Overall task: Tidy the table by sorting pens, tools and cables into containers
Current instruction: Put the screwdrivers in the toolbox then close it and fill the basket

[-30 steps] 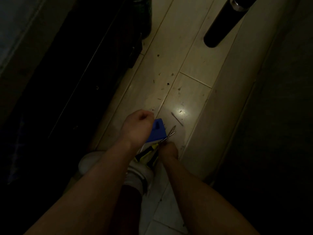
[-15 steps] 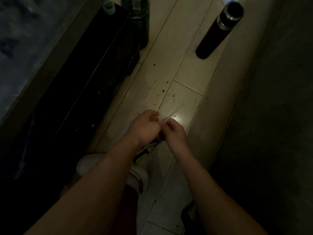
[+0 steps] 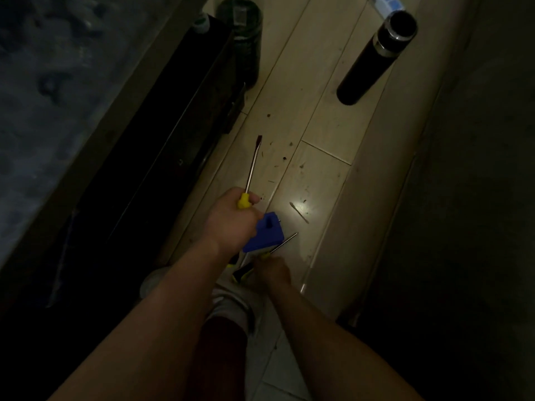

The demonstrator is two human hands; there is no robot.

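Note:
My left hand (image 3: 231, 221) grips the yellow handle of a long flat-blade screwdriver (image 3: 252, 166), whose shaft points away from me over the pale floor. Just right of that hand a blue plastic block (image 3: 265, 233) with a slot sits over other tools. My right hand (image 3: 270, 274) is lower, its fingers curled on a second, thinner screwdriver (image 3: 285, 241) with a yellow handle. A black and yellow tool handle (image 3: 241, 274) shows beneath the blue block. The scene is dim.
A tall black flask (image 3: 373, 57) stands on the floor at the upper right. A dark bottle (image 3: 243, 39) stands at the top centre beside a long black case (image 3: 162, 146) along the left. A small thin stick (image 3: 298, 212) lies in the bright spot. White shoes (image 3: 231, 308) are below.
My hands, pressed together half a second ago, have parted. The left hand now holds a long screwdriver lifted clear, and the blue block is uncovered again.

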